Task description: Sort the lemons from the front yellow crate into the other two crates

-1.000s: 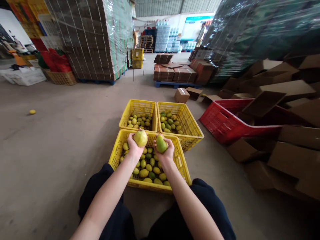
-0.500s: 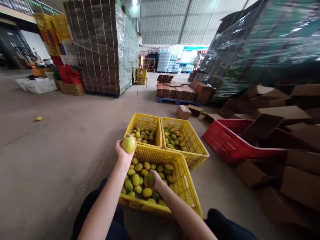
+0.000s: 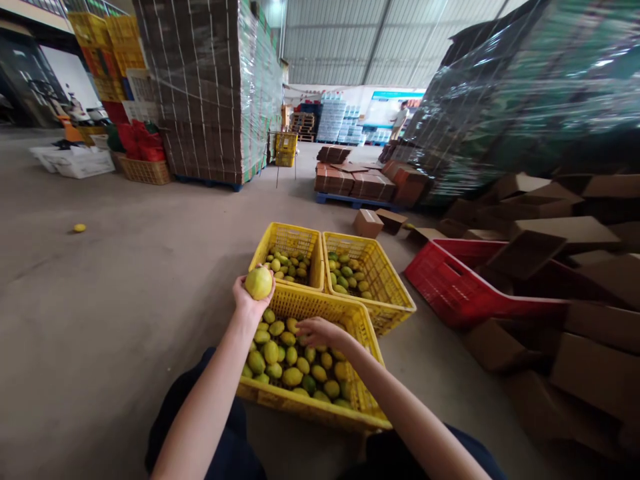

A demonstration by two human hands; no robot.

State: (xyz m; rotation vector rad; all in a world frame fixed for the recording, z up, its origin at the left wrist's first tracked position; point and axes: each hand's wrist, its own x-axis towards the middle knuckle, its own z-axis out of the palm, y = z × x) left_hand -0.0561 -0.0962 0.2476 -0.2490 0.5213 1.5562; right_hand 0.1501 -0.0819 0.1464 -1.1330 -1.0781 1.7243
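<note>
My left hand [image 3: 249, 303] holds up a large yellow-green fruit [image 3: 259, 284] above the back left corner of the near yellow crate [image 3: 320, 409]. Over the fruits in that crate, my right hand [image 3: 323, 331] is open, fingers spread and pointing left, with nothing seen in it. Several yellow and green fruits [image 3: 292, 377] lie in the near crate. Behind it stand two more yellow crates, the back left one [image 3: 320, 261] and the back right one [image 3: 390, 280], each with smaller amounts of fruit.
A red crate [image 3: 440, 283] with cardboard stands to the right, beside a heap of open boxes [image 3: 595, 353]. One yellow fruit [image 3: 79, 228] lies on the floor at the left. Wrapped pallet stacks [image 3: 195, 93] rise behind, and a person [image 3: 400, 120] stands far back.
My right hand has let go of the green fruit and opened, moving slightly up and right. My left hand still holds its fruit, almost unmoved. The view has shifted slightly.
</note>
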